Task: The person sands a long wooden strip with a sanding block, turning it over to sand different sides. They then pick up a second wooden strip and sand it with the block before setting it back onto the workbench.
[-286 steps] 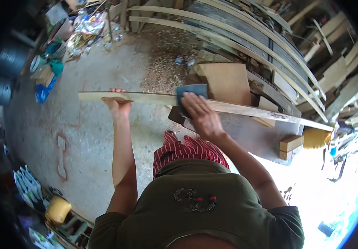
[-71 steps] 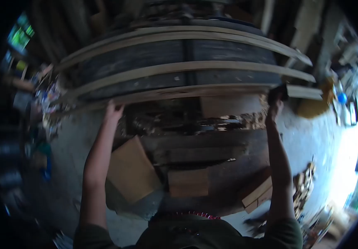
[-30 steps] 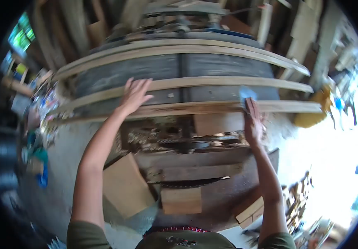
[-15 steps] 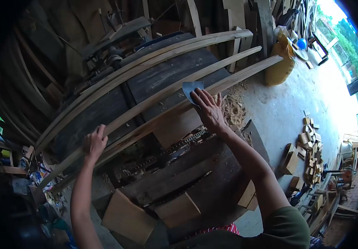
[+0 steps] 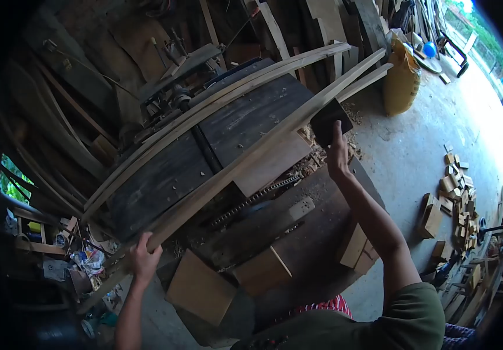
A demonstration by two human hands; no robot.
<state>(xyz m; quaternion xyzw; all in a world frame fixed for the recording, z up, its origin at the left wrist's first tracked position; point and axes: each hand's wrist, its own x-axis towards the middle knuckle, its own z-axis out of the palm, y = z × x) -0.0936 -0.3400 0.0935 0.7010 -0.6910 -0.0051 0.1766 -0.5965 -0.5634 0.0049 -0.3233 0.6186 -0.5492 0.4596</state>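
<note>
My left hand (image 5: 145, 258) is wrapped round the near end of a long, slightly curved wooden strip (image 5: 273, 137). This strip slants across the dark machine table (image 5: 242, 114) toward the upper right. By the far part of the strip, on its near side, my right hand (image 5: 338, 154) grips a dark square of sandpaper (image 5: 324, 123), thumb lying over its face and the other fingers hidden. Partly behind the held strip, another wooden strip (image 5: 367, 83) sticks out. A pair of curved strips (image 5: 228, 86) rests along the table's far side.
Loose boards (image 5: 202, 287) lie on the near side of the machine, beside a chain (image 5: 254, 201) and wood shavings (image 5: 352, 114). A yellow sack (image 5: 402, 79) stands at the upper right. Wood offcuts (image 5: 451, 189) are piled on the concrete floor (image 5: 406, 151); tall planks (image 5: 327, 35) lean behind.
The held strip has come nearer, over the neighbouring strip. My right hand has moved right, off the wood, and the sandpaper's dark face now shows. My left hand has shifted down, still gripping.
</note>
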